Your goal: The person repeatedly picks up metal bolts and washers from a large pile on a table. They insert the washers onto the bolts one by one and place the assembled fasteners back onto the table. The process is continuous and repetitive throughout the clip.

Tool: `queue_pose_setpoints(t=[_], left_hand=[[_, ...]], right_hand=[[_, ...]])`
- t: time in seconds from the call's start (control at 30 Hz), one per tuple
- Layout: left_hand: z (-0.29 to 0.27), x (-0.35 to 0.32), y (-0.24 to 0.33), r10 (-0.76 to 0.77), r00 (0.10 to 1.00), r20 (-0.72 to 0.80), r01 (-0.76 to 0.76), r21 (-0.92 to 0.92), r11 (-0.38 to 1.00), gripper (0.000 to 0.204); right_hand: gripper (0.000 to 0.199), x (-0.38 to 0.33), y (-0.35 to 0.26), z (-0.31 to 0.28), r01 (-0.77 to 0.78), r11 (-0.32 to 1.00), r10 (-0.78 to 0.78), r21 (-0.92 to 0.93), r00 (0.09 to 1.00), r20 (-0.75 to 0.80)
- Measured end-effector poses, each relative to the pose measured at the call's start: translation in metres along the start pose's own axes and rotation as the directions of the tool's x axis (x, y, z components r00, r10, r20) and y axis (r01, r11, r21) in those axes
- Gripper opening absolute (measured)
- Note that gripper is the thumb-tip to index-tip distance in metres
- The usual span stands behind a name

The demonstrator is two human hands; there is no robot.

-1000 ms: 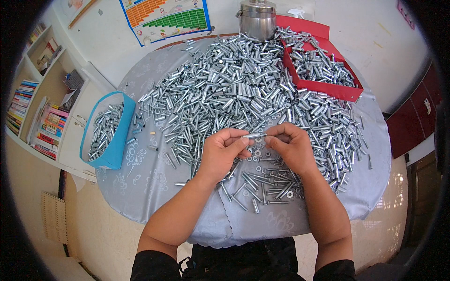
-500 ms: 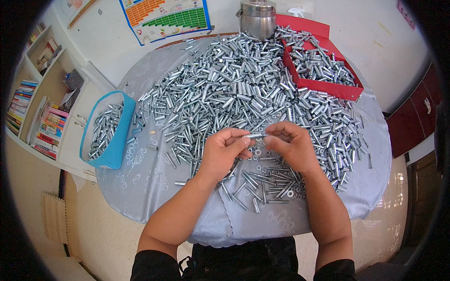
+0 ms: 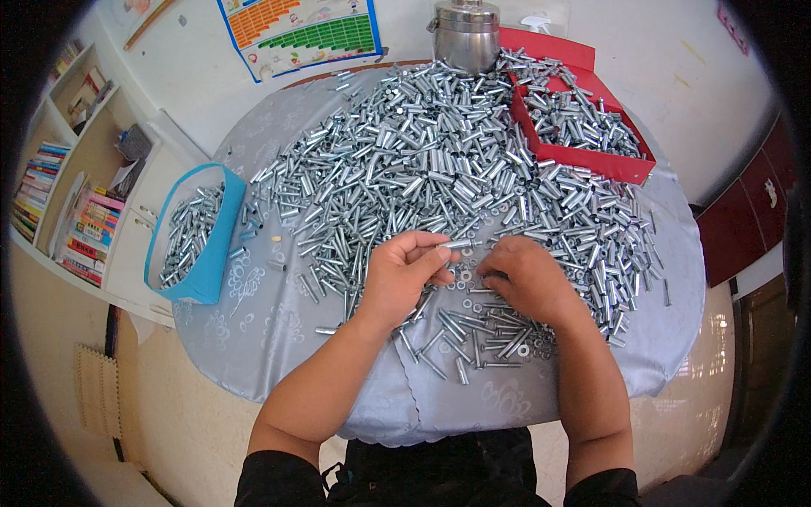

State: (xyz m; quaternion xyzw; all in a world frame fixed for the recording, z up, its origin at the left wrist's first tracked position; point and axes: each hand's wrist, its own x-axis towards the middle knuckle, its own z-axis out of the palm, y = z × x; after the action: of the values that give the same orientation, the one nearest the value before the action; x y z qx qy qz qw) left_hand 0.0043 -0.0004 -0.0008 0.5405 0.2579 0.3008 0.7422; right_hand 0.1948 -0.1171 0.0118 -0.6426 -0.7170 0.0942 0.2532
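My left hand (image 3: pixel 404 269) pinches a silver sleeve anchor (image 3: pixel 456 244) between thumb and fingers, its narrow end pointing right. Just to the right, my right hand (image 3: pixel 525 277) is lowered with curled fingers toward loose washers (image 3: pixel 464 276). Its fingertips are partly hidden, and I cannot make out what they hold. Below both hands lie several loose bolts (image 3: pixel 498 325) and a short metal sleeve (image 3: pixel 461 371). Beyond the hands spreads a large heap of shiny metal sleeves and bolts (image 3: pixel 405 169).
A blue bin (image 3: pixel 205 269) of metal parts stands at the left on the silver-grey tablecloth (image 3: pixel 245 346). At the back right is an open red box (image 3: pixel 591 167) full of metal pieces. A steel pot (image 3: pixel 466 38) stands behind the heap.
My right hand has left the sleeve anchor's end and dropped slightly right and nearer, down to the loose pieces. My left hand keeps holding the anchor in nearly the same place.
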Motion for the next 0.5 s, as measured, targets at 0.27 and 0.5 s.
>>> queue_pose_setpoints(t=[0.27,0.5], left_hand=[[0.0005,0.0001,0.0005,-0.015,1.0,-0.016,0.015,0.025,1.0,0.02],[0.0008,-0.0002,0.0011,-0.019,1.0,-0.01,0.019,0.004,1.0,0.02]], right_hand=[[0.013,-0.0013,-0.0093,0.0009,-0.116,0.993,0.116,-0.037,0.993,-0.002],[0.018,0.001,-0.0094,0.0048,-0.197,0.972,0.217,0.125,0.959,-0.18]])
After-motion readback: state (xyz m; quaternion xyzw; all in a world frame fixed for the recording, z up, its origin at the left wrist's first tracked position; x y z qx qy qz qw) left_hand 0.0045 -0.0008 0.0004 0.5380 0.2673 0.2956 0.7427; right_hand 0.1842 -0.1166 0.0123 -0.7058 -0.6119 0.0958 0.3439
